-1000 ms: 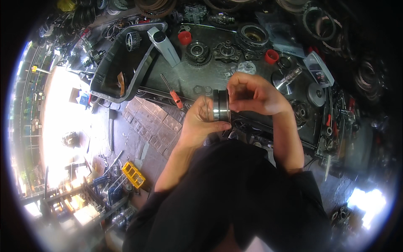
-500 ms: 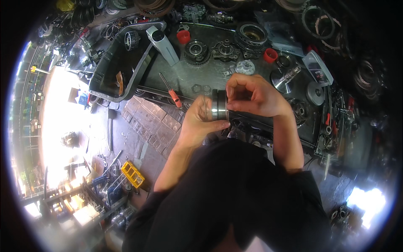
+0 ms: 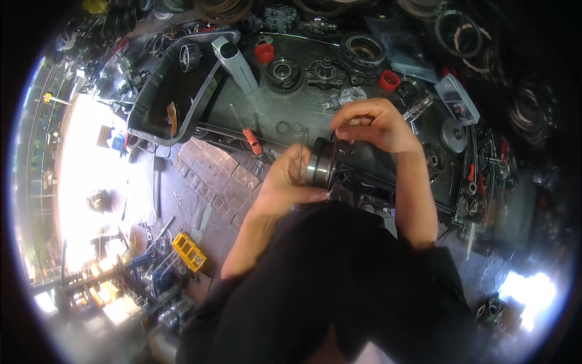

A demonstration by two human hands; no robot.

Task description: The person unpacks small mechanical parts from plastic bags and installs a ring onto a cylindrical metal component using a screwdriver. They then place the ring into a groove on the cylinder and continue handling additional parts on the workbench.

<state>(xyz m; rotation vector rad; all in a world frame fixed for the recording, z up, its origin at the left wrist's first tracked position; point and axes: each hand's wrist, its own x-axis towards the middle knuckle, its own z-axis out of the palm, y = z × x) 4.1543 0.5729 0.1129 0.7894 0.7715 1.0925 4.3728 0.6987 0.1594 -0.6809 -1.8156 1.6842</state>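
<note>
My left hand [image 3: 276, 185] is wrapped round a short, shiny metal drum [image 3: 319, 165] with a dark band, held on its side just in front of the workbench edge. Fingers and thumb grip its left part. At the drum's right end a thin dark ring or strip [image 3: 335, 150] runs up from the rim. My right hand [image 3: 382, 126] is closed in a pinch at its upper end, above and right of the drum. The fingertips partly hide what they pinch, so I cannot tell if it is seated on the drum.
On the metal workbench [image 3: 267, 112] lie an orange-handled screwdriver [image 3: 251, 141], a gear assembly [image 3: 284, 74], a red cap [image 3: 265, 53] and a grey box-shaped container [image 3: 236, 67]. A dark pan [image 3: 134, 118] stands at the left. A yellow tray [image 3: 189, 252] is low at the left.
My right hand has moved slightly up and right from the drum's face, and a thin strip now shows between fingers and rim. The drum has tilted and sunk slightly in my left hand.
</note>
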